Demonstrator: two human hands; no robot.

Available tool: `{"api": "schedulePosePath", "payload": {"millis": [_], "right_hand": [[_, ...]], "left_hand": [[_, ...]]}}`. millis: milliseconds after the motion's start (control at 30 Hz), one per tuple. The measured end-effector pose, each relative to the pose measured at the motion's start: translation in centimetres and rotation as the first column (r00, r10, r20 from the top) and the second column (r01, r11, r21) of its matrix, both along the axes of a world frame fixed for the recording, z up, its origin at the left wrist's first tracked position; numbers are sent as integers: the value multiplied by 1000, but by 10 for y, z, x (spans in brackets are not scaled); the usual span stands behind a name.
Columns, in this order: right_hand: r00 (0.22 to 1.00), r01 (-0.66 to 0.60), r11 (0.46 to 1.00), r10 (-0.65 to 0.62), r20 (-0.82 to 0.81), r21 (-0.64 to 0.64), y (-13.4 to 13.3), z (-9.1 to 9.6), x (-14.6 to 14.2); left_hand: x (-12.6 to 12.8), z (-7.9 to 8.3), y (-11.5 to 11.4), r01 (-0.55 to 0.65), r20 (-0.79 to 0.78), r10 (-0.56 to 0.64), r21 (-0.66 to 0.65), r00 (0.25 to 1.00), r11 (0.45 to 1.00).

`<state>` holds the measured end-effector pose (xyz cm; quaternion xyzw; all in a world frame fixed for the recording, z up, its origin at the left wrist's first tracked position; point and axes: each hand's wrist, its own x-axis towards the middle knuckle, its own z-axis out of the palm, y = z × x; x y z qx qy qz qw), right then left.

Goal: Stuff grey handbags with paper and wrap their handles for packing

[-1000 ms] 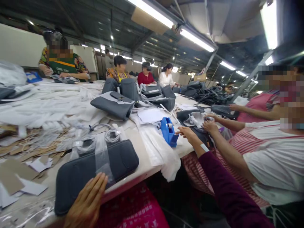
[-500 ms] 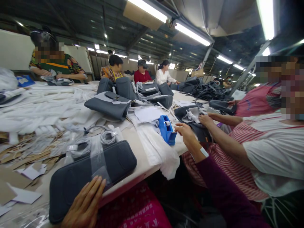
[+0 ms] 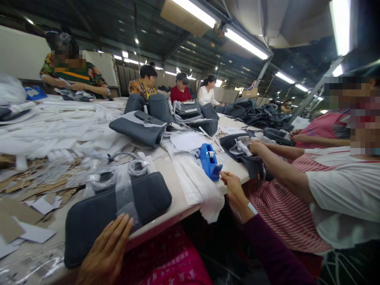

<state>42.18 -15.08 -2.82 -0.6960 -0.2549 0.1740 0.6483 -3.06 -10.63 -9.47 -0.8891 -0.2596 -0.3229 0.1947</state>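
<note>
A dark grey bag (image 3: 97, 215) lies on the table edge in front of me. A strip of clear plastic (image 3: 125, 190) wraps its middle, and grey cord coils (image 3: 138, 168) sit along its far side. My left hand (image 3: 107, 249) rests flat on the bag's near side, fingers stretched out over the end of the plastic. To the right stands a blue tape dispenser (image 3: 209, 162). My right hand (image 3: 233, 186) is at its front cutting end, thumb and fingertips pinched together. Whatever lies between those fingertips is too small to make out.
White foam strips (image 3: 59, 134) and cardboard scraps (image 3: 20, 213) spread over the left side. More dark bags (image 3: 139, 128) are piled ahead. White sheeting (image 3: 192, 182) hangs over the table edge. A co-worker in a striped apron (image 3: 276, 198) handles a bag close on my right; others work across the table.
My right hand has moved down slightly, in to the dispenser's front end, and its fingers have drawn together. My left hand stays flat on the bag. The view has shifted slightly.
</note>
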Motion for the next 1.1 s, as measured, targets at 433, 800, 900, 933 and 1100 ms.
{"api": "schedulePosePath", "payload": {"millis": [433, 800, 900, 933, 1100], "right_hand": [[967, 21, 980, 30, 252, -199, -41, 14, -18], [-640, -382, 307, 593, 489, -872, 52, 131, -238], [-778, -302, 298, 473, 415, -906, 77, 111, -286], [-797, -292, 312, 443, 410, -904, 84, 103, -295], [-831, -276, 369, 373, 413, -887, 106, 76, -311]], "left_hand": [[3, 5, -16, -58, 41, 62, -104, 997, 993], [5, 12, -24, -70, 51, 85, -244, 995, 967], [5, 11, -24, -75, 79, 97, -241, 992, 968], [5, 9, -24, -77, 94, 102, -239, 990, 968], [6, 5, -22, -51, 148, 88, -238, 985, 970]]}}
